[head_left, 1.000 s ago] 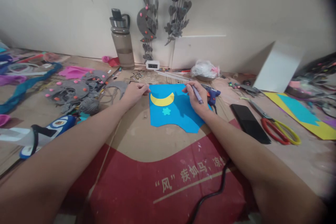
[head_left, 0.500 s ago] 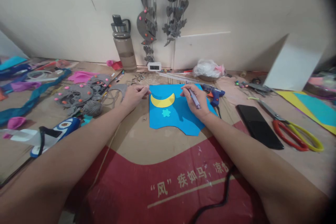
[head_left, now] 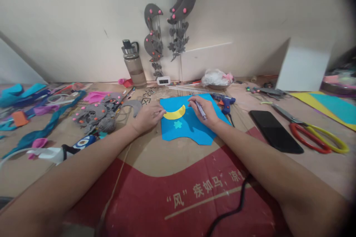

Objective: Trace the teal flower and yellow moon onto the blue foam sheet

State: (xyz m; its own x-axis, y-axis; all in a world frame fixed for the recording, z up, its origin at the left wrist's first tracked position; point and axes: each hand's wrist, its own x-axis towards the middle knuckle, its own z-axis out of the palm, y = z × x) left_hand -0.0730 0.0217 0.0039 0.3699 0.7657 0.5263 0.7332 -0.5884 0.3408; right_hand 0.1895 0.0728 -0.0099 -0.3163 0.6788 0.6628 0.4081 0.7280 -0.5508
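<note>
The tip of the pen (head_left: 200, 110) is hidden under the right hand (head_left: 205, 112), so whether it touches the sheet cannot be told. The far right of the view fades into dark blur, and the small clutter along the wall is too small to make out.

The blue foam sheet (head_left: 191, 127) lies flat on the cardboard-covered tabletop (head_left: 155, 148), between the 2 forearms. Its near edge is cut in a shallow curve. On it sit a yellow crescent (head_left: 174, 113) and, just below, 1 small teal star (head_left: 177, 124).

The left hand (head_left: 148, 115) presses fingertips on the sheet's left edge, touching the crescent's left horn; its grip is flat and holds nothing. The right hand's grip is closed around the pen, a slim purple-grey barrel, beside the crescent's right horn.

A blue glue gun (head_left: 226, 102) lies just beyond the sheet. Right of it are a glossy black phone (head_left: 275, 132) and scissors (head_left: 311, 133) with red and yellow loops. Grey felt moon pieces (head_left: 96, 114) with pink dots lie to the left.
</note>
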